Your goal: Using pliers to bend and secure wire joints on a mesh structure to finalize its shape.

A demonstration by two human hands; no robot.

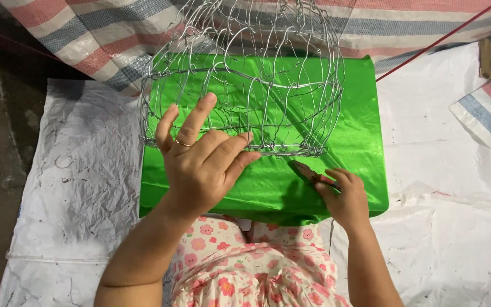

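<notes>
1. The left hand point(200, 165) lies palm-down on the near lower rim of a wire frame point(245, 79). Its fingers are spread over the wires and the thumb presses along the bottom ring. It steadies the frame more than it grips it.
2. The frame stands on a green cloth point(359, 131), just beyond the left hand and rising away from it. The cloth spreads under both hands and out to the right.
3. The right hand point(342, 196) rests on the cloth to the right of the left hand, close to the frame's bottom ring. It is closed around a small dark tool point(308, 173) with a hint of red. Its tip points toward the ring; what kind of tool it is I cannot tell.
4. Handling, as a judgement: the frame looks light and springy, thin wire bent into open loops. It would likely flex or go out of shape if squeezed mid-loop. The bottom ring, doubled and stiffer, looks the better hold.
5. The cloth looks thin, glossy and slippery, so the frame may slide on it unless held down.
6. Under the cloth lies a white sheet point(86, 170), to the left of the left hand.
</notes>
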